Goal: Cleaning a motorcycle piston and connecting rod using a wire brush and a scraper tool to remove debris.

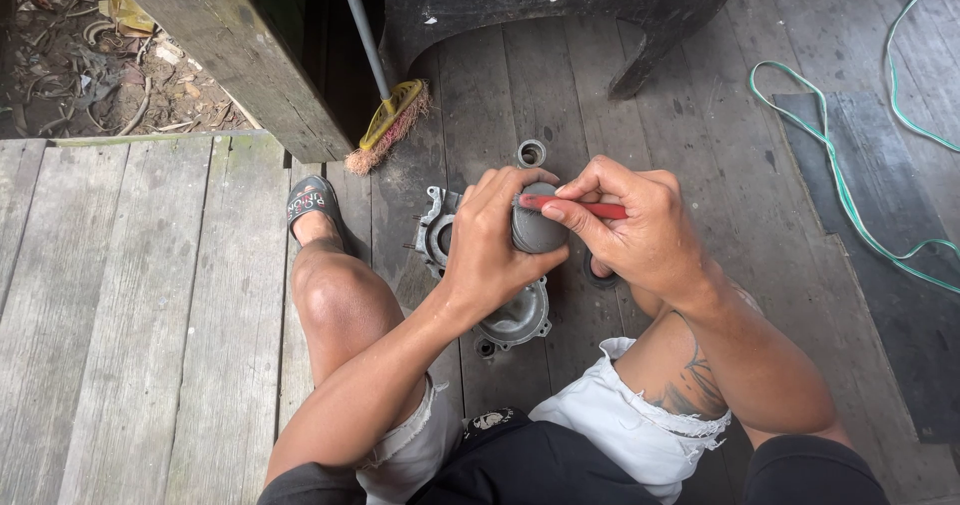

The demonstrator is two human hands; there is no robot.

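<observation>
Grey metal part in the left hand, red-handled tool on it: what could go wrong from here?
1. The red-handled tool in the right hand points toward the left hand gripping the grey metal part; a slip could jab those fingers.
2. The part is held in the air over the metal casing and plank floor; if dropped, it may strike the casing or roll away.
3. The small metal ring lies loose near gaps between planks and could get lost.
</observation>
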